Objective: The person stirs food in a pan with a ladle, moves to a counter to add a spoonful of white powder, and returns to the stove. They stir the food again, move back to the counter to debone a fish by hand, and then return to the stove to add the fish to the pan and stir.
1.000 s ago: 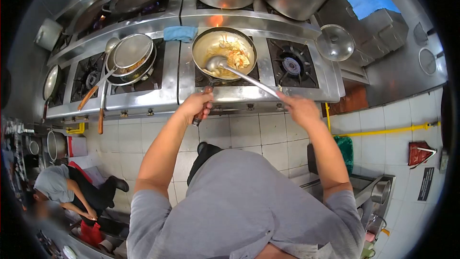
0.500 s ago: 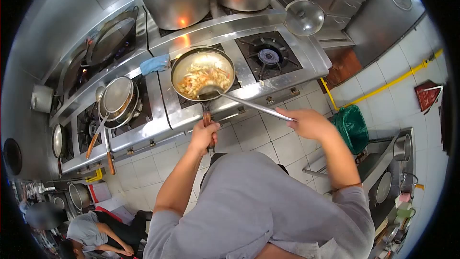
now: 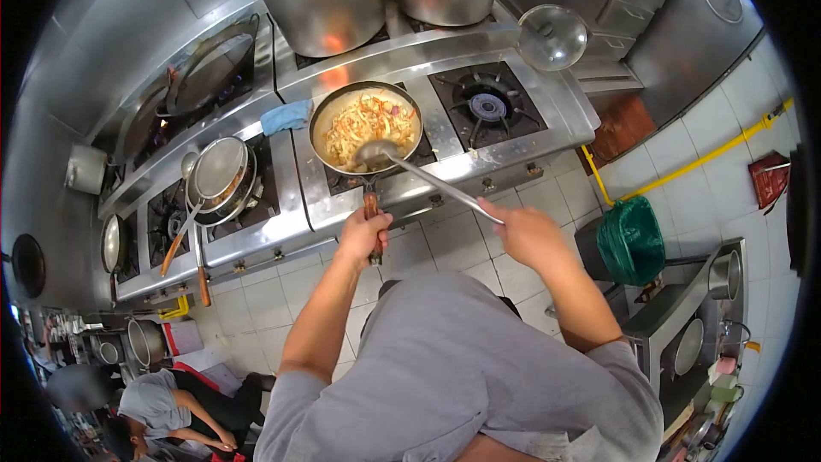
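My left hand [image 3: 365, 235] is wrapped round the wooden handle of a frying pan [image 3: 315, 128] on the front burner. Inside the pan lies a heap of chopped, stir-fried food [image 3: 369, 124] in pale and orange strips. In my right hand [image 3: 523, 231] is the end of a long metal ladle [image 3: 440, 187]. The ladle's bowl is at the pan's near side, against the edge of the food. Both hands are closed on their handles.
Two large stockpots [image 3: 325, 4] stand behind the pan. A blue cloth [image 3: 286, 117] lies left of it, near a strainer [image 3: 220, 167] resting on another pan. An unlit burner [image 3: 487, 107] is to the right. A person [image 3: 162, 406] sits at lower left.
The ladle's bowl has shifted slightly within the pan toward its near rim, and my right hand has moved lower. The food has spread toward the pan's far side.
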{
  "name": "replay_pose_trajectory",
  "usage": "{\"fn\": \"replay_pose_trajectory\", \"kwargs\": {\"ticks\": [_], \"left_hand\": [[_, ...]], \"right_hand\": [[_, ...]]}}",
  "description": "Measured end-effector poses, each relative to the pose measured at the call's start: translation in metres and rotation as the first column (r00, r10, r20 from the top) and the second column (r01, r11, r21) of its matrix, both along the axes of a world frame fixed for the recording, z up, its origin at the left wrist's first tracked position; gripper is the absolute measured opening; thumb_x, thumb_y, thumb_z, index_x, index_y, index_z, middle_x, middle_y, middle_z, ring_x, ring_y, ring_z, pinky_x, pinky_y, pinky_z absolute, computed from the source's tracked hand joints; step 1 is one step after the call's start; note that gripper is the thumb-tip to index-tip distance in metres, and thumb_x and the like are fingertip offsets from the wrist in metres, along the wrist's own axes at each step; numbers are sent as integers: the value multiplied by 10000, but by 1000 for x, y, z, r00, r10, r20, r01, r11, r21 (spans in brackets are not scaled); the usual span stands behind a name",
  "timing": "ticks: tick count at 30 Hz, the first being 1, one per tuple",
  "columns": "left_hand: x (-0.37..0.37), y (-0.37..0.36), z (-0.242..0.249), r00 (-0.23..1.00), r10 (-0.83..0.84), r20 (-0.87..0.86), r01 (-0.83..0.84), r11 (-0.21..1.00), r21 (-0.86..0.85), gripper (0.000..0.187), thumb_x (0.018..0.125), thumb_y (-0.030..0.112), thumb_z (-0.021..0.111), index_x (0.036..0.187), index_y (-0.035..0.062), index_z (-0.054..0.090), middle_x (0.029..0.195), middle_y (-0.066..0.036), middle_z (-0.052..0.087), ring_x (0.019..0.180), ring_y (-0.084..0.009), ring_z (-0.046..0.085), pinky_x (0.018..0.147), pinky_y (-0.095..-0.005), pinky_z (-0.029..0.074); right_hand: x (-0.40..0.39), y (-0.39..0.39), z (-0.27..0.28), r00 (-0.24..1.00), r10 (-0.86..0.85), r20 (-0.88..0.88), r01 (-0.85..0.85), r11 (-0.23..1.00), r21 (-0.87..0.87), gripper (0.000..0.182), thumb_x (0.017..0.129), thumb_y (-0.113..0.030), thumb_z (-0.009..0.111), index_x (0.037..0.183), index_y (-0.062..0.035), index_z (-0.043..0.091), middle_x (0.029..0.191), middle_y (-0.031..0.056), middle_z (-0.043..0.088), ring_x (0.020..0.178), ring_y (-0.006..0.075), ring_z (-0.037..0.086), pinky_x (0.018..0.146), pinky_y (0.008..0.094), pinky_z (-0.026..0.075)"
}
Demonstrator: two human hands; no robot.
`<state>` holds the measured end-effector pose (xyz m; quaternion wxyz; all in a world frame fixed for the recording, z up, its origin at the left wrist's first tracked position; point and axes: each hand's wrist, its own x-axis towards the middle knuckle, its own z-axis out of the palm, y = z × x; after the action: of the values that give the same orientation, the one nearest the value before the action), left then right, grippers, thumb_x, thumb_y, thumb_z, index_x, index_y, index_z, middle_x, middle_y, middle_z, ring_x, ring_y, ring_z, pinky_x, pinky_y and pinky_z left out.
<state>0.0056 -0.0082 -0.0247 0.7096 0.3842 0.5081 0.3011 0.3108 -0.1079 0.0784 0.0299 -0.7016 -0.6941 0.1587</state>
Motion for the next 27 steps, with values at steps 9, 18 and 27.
{"fn": "replay_pose_trajectory", "kwargs": {"ticks": [9,18,27], "left_hand": [[2,1,-7,997,34,63,-27,995,-97,177,923,124,666,990,62,514,712,-12,513,528,-123,491,472,-301,429],[10,12,-6,963,210,166,-161,950,-268,195,987,236,657,1029,109,516,787,-7,562,573,-114,518,478,-299,478],[-13,29,-7,981,118,153,-71,957,-283,193,992,241,642,985,130,485,746,14,523,563,-101,492,480,-291,469]], "right_hand": [[-14,-10,-55,914,-92,-396,87,996,-31,509,966,-219,647,1448,-352,549,974,170,690,856,391,673,775,460,541],[-68,63,-102,946,-236,-223,216,970,-110,609,987,-198,602,1554,-161,382,1066,255,699,987,443,666,875,468,518],[-68,75,-91,926,-221,-306,196,974,-111,637,986,-220,589,1573,-164,346,1061,265,703,972,432,679,870,468,518]]}}
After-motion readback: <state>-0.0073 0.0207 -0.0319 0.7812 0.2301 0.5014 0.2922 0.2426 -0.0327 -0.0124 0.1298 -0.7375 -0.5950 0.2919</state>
